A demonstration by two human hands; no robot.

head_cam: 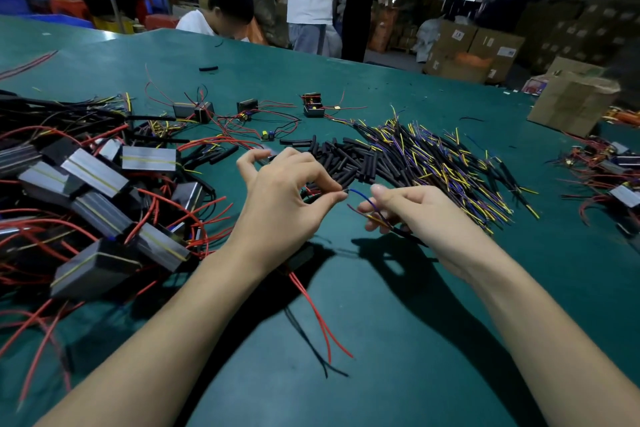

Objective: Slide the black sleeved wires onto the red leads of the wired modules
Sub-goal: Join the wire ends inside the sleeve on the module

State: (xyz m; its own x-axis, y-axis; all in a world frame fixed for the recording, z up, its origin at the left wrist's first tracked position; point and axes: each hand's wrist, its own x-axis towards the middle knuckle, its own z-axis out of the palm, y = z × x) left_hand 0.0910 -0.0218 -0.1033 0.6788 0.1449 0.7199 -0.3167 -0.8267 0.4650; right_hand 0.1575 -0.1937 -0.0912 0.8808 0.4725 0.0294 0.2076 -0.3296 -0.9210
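Observation:
My left hand (284,198) pinches a thin wire end between thumb and forefinger, with a wired module mostly hidden under the palm; its two red leads (320,317) trail toward me over the green table (433,340). My right hand (415,215) grips a black sleeved wire (391,227) whose blue, purple and yellow strands stick out to the left; the blue strand (363,196) arcs up to my left fingertips. Behind my hands lie a heap of short black sleeves (346,158) and a fan of sleeved wires (443,156).
A big pile of black modules with red leads (93,191) fills the left side. A few loose modules (313,104) lie farther back, more at the right edge (609,177). A cardboard box (571,97) stands at back right. People stand and sit beyond the table.

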